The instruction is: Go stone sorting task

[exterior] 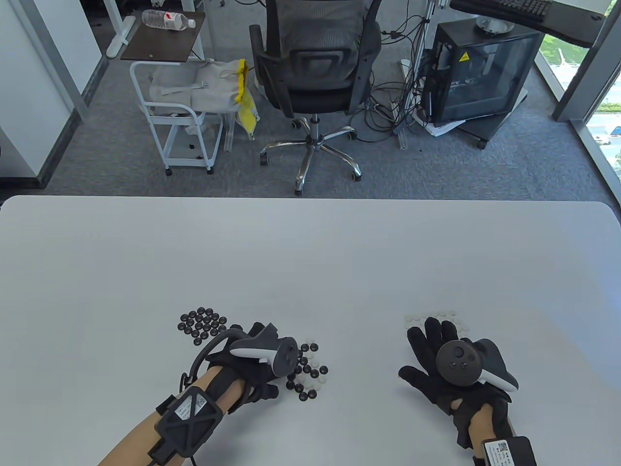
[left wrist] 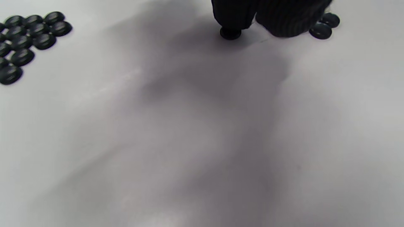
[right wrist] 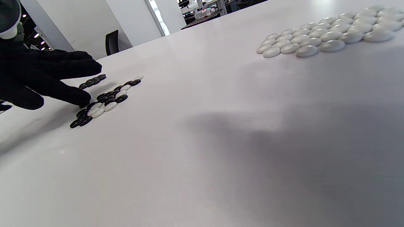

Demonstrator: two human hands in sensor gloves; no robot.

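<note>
A sorted cluster of black stones (exterior: 204, 325) (left wrist: 25, 41) lies left of my left hand (exterior: 264, 383). That hand reaches with straight fingers (right wrist: 72, 97) into a mixed pile of black and white stones (exterior: 308, 369) (right wrist: 104, 101). In the left wrist view one fingertip (left wrist: 232, 15) presses on a single black stone (left wrist: 230, 33), while two more black stones (left wrist: 322, 26) lie to its right. My right hand (exterior: 432, 344) lies flat with spread fingers and holds nothing. Its fingertips reach the near edge of a sorted patch of white stones (exterior: 436, 316) (right wrist: 325, 34).
The white table (exterior: 310, 252) stretches bare beyond the stones, its far edge at mid-frame. Past it stand an office chair (exterior: 315, 73), a small white cart (exterior: 179, 111) and a computer case (exterior: 480, 73) on the floor.
</note>
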